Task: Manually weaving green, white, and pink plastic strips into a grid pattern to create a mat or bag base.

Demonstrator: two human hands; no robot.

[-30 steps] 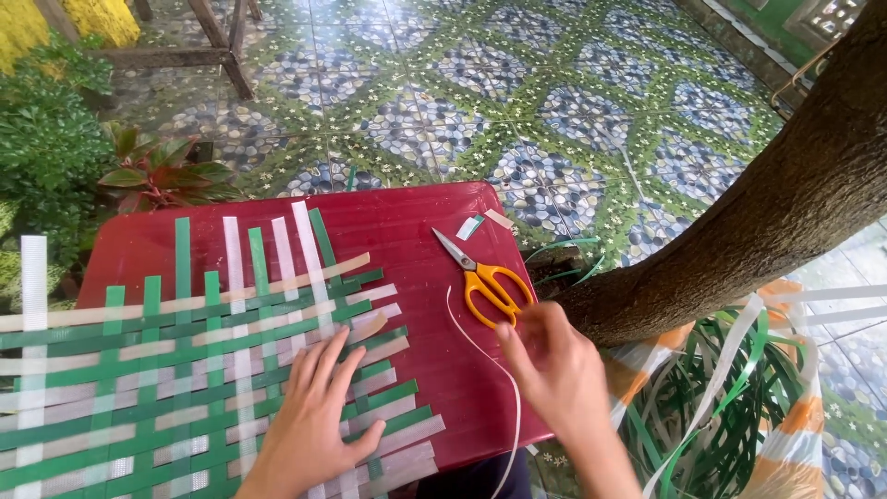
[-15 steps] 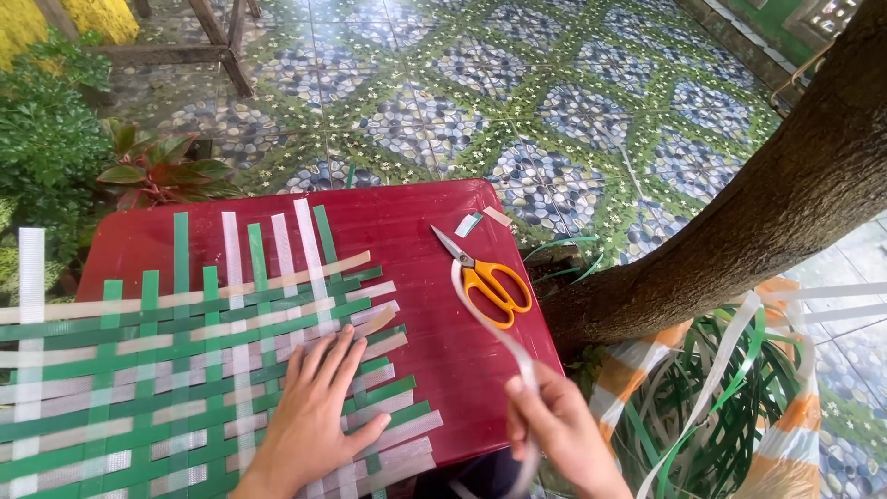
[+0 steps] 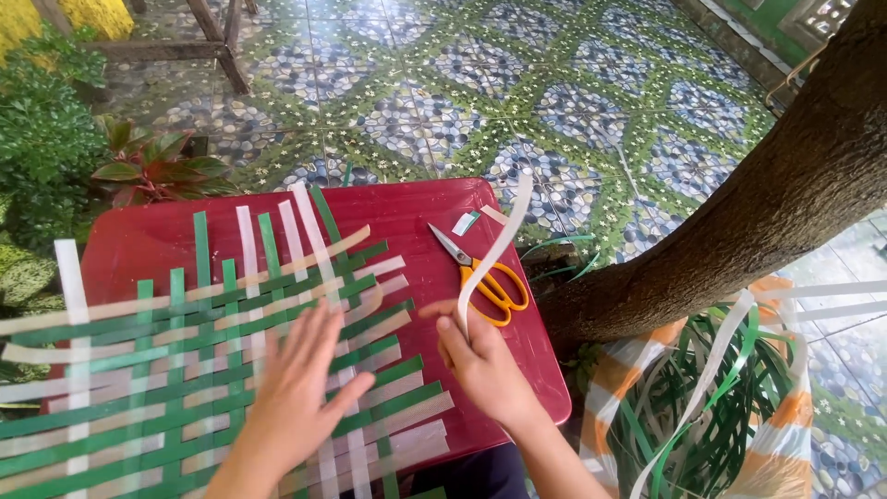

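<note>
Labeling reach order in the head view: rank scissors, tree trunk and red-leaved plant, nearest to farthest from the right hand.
1. Scissors: orange-handled, on the red table just above the right hand, which holds a pale strip.
2. Tree trunk: off to the right, past the table edge.
3. Red-leaved plant: far upper left, beyond the table.

orange-handled scissors (image 3: pixel 485 277) on a red table (image 3: pixel 407 208), tree trunk (image 3: pixel 739 222), leafy plants (image 3: pixel 55 157), patterned tiles (image 3: pixel 517 83).

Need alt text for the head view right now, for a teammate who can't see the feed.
A person's right hand holds up a pale weaving strip while the left hand lies flat on a half-woven mat of green and pale strips, spread over a red table. Orange-handled scissors lie beside the mat, shut; a tree trunk leans at the right.
</note>
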